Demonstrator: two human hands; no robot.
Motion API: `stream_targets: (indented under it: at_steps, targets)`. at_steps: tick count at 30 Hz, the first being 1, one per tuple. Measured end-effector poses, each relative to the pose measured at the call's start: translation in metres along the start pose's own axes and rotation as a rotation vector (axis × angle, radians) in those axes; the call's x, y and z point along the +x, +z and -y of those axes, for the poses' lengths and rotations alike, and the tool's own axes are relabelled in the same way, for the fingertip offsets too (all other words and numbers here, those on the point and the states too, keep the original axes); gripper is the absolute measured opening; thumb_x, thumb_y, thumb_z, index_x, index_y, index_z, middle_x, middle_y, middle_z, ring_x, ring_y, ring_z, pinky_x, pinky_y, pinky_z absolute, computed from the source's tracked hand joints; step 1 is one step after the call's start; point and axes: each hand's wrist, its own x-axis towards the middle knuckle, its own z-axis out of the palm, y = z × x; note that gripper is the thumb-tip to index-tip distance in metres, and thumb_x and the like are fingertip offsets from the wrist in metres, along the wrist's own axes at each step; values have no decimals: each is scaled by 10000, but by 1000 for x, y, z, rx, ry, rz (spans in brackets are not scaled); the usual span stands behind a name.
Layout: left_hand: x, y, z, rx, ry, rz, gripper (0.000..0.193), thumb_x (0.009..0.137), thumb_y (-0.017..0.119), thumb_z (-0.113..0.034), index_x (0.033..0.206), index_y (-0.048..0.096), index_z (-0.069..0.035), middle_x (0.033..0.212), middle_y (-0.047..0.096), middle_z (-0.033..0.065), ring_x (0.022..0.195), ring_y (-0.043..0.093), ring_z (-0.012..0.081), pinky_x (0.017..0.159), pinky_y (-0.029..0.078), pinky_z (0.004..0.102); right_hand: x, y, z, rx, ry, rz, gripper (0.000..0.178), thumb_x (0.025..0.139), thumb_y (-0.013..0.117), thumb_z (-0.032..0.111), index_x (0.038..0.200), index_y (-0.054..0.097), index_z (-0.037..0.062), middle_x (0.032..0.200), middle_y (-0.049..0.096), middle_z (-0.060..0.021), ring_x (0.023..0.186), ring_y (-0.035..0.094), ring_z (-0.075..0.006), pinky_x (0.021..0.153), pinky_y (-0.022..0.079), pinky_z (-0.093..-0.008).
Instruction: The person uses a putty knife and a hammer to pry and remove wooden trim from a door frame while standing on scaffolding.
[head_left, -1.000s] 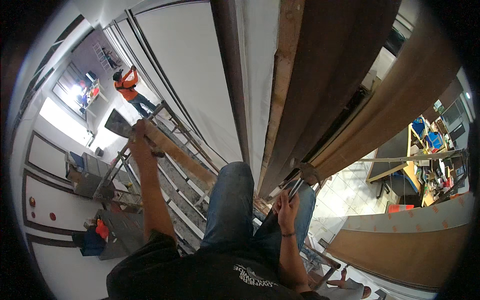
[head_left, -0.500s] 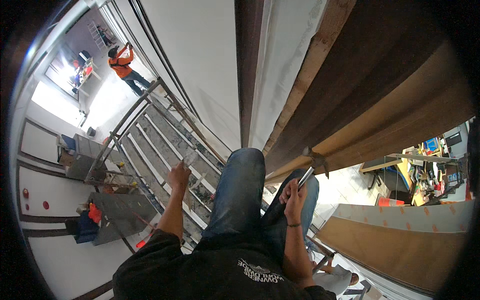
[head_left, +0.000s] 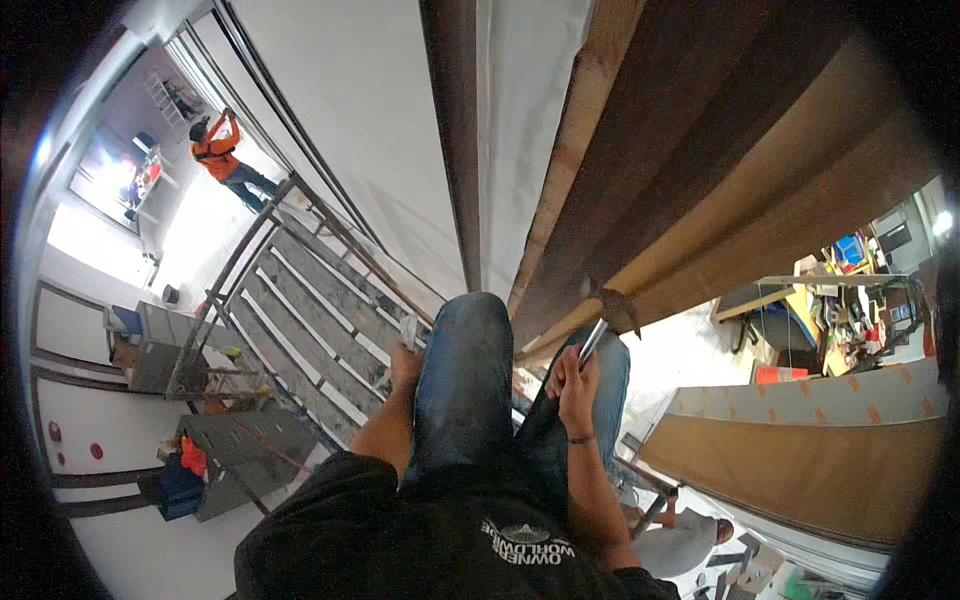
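The right hand (head_left: 573,385) grips a silver-shafted hammer (head_left: 597,337); the left hand's (head_left: 403,370) grip cannot be told. A long dark-brown wooden panel (head_left: 650,170) already stands beside the white wall (head_left: 350,110), fastening unseen.

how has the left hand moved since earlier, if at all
Yes, rightward and nearer: the left hand has come from over the far end of the slatted platform to beside the left knee.

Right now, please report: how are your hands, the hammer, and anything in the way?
Right hand closed on hammer, held pointing forward. Left hand beside left knee, grip unclear. Possibly in the way: right knee, close to hammer.
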Motion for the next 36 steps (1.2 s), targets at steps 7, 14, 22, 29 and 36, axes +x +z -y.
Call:
stream_targets:
  at_steps: [7,14,22,29,36]
  targets:
    - [137,43,155,-754,-3,32,722,793,679,-188,1388,320,10,902,623,140,773,606,265,674,486,399,25,48,2,33,38,170,229,961,533,297,914,382,132,608,380,25,409,381,-69,355,352,-244]
    - [-15,-120,-42,-1207,273,157,550,892,526,-48,1404,328,-76,934,603,76,691,548,172,562,465,303,9,31,-3,-9,51,122,158,974,510,236,941,410,117,623,400,26,423,368,-57,359,339,-227]
    - [-222,-227,-247,-1417,816,767,357,908,582,-121,1240,487,-29,1237,547,200,1136,554,283,903,531,369,-2,39,21,29,-68,260,215,976,502,286,974,421,87,653,439,17,450,361,-39,372,349,-215]
    - [-290,-223,-338,-1188,976,940,386,888,633,-208,1186,495,-5,1132,602,181,997,637,272,852,561,383,-5,33,34,102,-127,270,239,974,500,307,996,411,87,636,429,12,448,368,-43,369,336,-208]
    - [-297,-211,-382,-1297,965,963,318,922,588,-249,1098,522,8,1015,630,163,910,667,228,754,603,311,-5,18,49,169,-174,218,237,981,479,319,996,408,94,624,414,10,437,368,-48,358,328,-210]
